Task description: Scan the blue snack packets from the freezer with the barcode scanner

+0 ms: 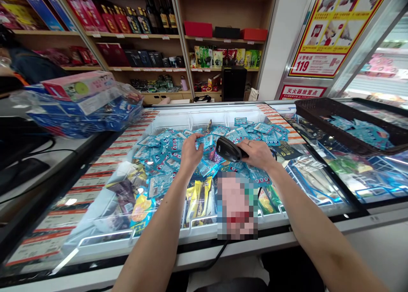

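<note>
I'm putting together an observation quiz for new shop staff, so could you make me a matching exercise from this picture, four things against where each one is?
Things:
1. Scanner
2. Dark basket
3. Pink box
4. Left hand

Places:
A. On top of the plastic-wrapped blue stack
B. With its fingertips at a blue packet
C. Gripped in the right hand
D. At the right of the picture, with packets inside

Right pairs: 1-C, 2-D, 3-A, 4-B.
</note>
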`<state>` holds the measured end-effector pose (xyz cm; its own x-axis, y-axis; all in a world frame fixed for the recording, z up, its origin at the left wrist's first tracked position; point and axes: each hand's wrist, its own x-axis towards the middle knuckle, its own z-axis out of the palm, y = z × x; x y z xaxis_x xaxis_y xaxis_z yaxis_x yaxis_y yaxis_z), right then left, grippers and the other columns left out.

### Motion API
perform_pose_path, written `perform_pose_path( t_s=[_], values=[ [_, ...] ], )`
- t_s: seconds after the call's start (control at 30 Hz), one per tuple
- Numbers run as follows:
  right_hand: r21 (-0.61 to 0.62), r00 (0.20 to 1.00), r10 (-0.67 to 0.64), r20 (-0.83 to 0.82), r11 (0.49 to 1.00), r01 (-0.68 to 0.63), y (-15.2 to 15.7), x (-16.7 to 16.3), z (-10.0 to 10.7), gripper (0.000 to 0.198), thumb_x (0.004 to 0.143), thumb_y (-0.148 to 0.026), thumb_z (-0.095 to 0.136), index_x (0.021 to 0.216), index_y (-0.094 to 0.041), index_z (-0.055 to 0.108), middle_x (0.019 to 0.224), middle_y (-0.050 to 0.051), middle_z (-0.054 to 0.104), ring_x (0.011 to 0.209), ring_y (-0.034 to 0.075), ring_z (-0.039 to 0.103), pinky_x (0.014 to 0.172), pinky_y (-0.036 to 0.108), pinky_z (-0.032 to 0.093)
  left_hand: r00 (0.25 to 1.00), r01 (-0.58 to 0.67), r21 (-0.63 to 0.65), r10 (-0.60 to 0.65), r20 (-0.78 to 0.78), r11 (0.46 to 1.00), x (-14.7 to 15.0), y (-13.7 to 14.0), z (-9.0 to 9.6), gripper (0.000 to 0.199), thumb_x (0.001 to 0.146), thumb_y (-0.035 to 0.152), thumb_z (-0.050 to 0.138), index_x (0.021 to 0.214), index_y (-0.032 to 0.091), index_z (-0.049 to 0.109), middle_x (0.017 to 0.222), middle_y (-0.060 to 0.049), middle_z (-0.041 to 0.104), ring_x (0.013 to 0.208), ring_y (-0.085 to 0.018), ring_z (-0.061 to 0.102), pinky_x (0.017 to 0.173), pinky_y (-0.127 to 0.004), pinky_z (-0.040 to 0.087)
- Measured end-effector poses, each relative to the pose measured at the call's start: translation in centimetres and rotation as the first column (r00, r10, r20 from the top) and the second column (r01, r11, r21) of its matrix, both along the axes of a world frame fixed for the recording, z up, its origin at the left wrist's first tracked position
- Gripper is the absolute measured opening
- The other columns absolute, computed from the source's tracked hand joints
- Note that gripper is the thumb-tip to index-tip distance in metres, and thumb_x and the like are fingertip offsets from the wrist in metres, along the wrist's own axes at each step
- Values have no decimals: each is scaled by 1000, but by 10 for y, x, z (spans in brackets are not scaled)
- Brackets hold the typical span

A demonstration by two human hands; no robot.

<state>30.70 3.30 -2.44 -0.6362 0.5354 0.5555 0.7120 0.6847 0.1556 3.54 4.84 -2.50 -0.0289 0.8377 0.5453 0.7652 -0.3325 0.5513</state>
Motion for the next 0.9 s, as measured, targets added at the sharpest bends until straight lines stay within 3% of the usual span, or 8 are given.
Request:
perform_pose_path(
  t_s=[0.23,0.37,0.5,0.63,0.7,0.77,0.9],
  values=[
    [10,1000,16,6,1000,-16,-1,-3,0,32,89,-39,55,111,-16,59,103,8,66,87,20,60,72,29,40,999,15,8,-15,-46,1000,3,-1,0,30,78,18,48,106,20,59,109,-5,65,105,-23,56,96,-39,41],
    [4,1000,10,-1,1000,-10,-1,-2,0,33,90,-40,53,113,-16,59,104,8,67,89,20,60,73,29,40,1000,-1,36,1,2,999,-1,0,0,34,79,19,49,113,20,54,111,-6,63,106,-22,56,95,-37,42],
    [1,1000,-17,1,1000,17,-1,1,0,35,90,-41,54,113,-16,59,102,9,67,87,20,60,72,29,39,988,-143,60,139,63,988,-10,0,0,47,79,18,50,125,18,44,118,-10,57,109,-22,55,94,-37,43],
    [20,1000,-28,-1,999,28,0,3,-1,34,90,-41,54,113,-16,59,101,9,67,86,20,61,71,29,39,926,-371,61,374,-52,927,-11,-6,3,47,79,21,53,125,20,48,125,-15,50,118,-31,47,97,-47,38],
    [32,999,-33,-6,999,33,1,3,-2,35,89,-41,55,114,-16,59,100,9,67,86,20,61,71,29,39,894,-420,89,429,-129,903,-8,-10,4,46,79,25,56,124,22,50,132,-15,44,124,-35,40,100,-51,34],
    [44,999,-38,-13,998,39,1,3,-3,35,88,-41,56,114,-17,59,100,8,67,86,20,61,70,29,39,903,-369,112,384,-193,923,-3,-12,5,46,79,29,57,125,22,50,135,-14,43,127,-34,38,103,-50,31],
    [47,997,-72,-25,996,73,2,4,-4,35,89,-42,55,113,-17,59,100,8,67,84,20,61,70,29,38,930,-147,66,161,-331,987,5,-11,-3,47,83,34,54,128,21,49,131,-12,49,123,-29,44,104,-45,33]
  ],
)
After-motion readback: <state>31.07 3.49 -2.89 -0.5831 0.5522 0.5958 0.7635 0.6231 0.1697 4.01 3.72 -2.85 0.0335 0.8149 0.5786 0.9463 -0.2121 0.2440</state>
